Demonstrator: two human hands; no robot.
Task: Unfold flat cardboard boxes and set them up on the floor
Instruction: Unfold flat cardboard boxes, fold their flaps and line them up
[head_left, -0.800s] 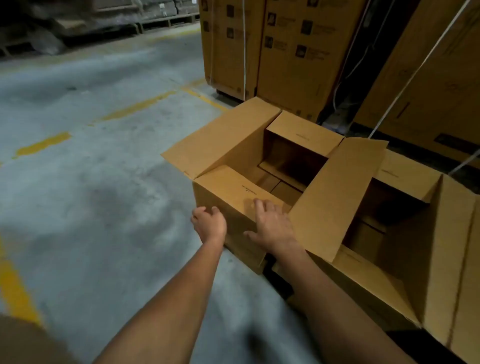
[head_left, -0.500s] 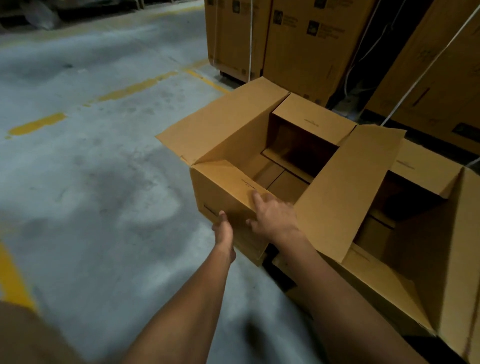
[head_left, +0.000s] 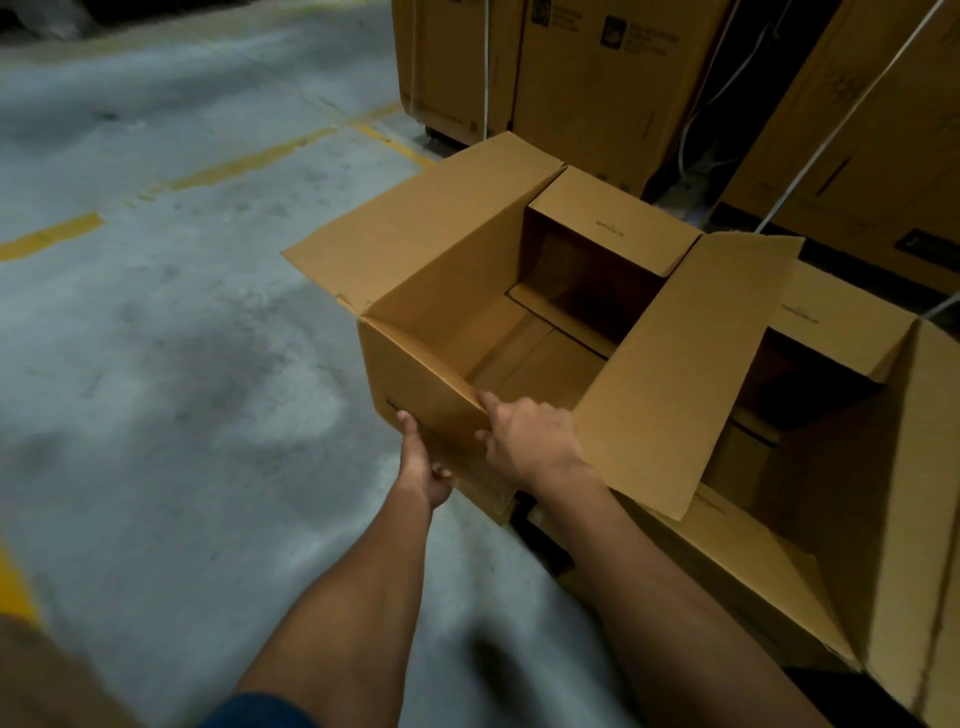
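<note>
Head view: two hands' grips hold one box (head_left: 415, 395); second box (head_left: 779, 561) beside.

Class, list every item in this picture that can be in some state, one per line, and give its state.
Near cardboard box: set up on the floor, top flaps open.
Second cardboard box: set up beside it, top open.
Near end flap: folded down and outward.
Left hand: against the box's near wall, thumb pointing up.
Right hand: on the near rim, fingers over the edge.
Stacked cartons: closed, strapped.
</note>
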